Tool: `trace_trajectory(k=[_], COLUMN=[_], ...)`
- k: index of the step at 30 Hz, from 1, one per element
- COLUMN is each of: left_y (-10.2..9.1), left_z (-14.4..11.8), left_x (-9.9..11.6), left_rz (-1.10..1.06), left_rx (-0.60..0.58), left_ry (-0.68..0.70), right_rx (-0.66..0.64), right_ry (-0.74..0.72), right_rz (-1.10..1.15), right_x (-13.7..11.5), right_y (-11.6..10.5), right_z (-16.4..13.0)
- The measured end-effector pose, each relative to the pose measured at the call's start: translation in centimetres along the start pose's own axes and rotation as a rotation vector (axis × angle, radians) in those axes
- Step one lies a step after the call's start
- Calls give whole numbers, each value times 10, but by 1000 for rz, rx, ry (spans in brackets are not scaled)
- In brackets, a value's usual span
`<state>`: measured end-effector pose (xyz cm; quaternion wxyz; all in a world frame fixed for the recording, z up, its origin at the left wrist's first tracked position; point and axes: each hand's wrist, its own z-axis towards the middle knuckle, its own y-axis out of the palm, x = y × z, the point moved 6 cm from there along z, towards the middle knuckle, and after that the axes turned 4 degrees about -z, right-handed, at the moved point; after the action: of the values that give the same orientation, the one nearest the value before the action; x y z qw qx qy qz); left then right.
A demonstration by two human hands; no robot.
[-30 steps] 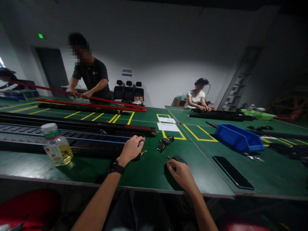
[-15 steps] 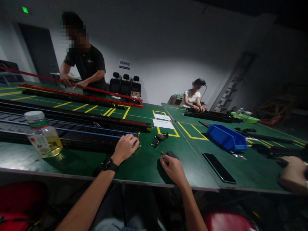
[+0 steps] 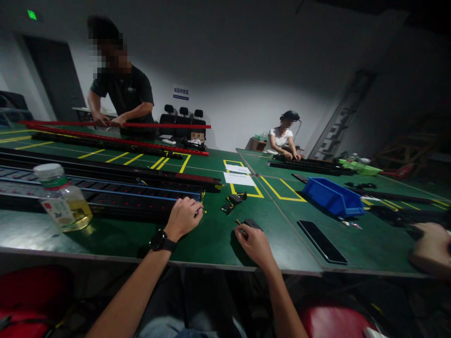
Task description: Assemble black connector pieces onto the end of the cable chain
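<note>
My left hand (image 3: 183, 217), with a black watch on its wrist, is curled over the near right end of a long black rail (image 3: 116, 199). This rail carries a blue strip and small red dots; yellow wires poke out by my fingertips. Further right, my right hand (image 3: 254, 243) is closed against a small black box-shaped part (image 3: 252, 224) with a thin brass-coloured stub. My fingers partly hide that part. Between and beyond the hands lies a small black piece with cables (image 3: 234, 203), touched by neither hand.
A drink bottle (image 3: 62, 199) stands left on the green table (image 3: 207, 253). Right are a phone (image 3: 322, 241), a blue bin (image 3: 333, 197) and another person's hand (image 3: 430, 246). Across the table, one co-worker (image 3: 121, 94) handles a red rail (image 3: 169, 126), another (image 3: 282, 136) black rails.
The red rail held by the co-worker across the table has swung to lie nearly level, its right end higher. My own hands stay in almost the same place.
</note>
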<state>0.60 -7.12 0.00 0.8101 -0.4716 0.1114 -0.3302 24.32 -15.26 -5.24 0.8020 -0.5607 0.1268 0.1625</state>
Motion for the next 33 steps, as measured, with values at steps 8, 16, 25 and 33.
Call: trace_trajectory(k=[8, 16, 25, 33], left_y=[-2, 1, 1, -1], left_z=[0, 0, 0, -1], left_x=[-1, -2, 2, 0], left_rz=[-25, -34, 33, 34], left_rx=[22, 4, 11, 50], left_ry=[-11, -20, -37, -120], right_rx=[-6, -14, -13, 9], right_ry=[1, -1, -7, -11], right_rz=[8, 1, -2, -10], right_x=[2, 1, 1, 2], right_y=[2, 1, 1, 2], right_z=[1, 1, 1, 1])
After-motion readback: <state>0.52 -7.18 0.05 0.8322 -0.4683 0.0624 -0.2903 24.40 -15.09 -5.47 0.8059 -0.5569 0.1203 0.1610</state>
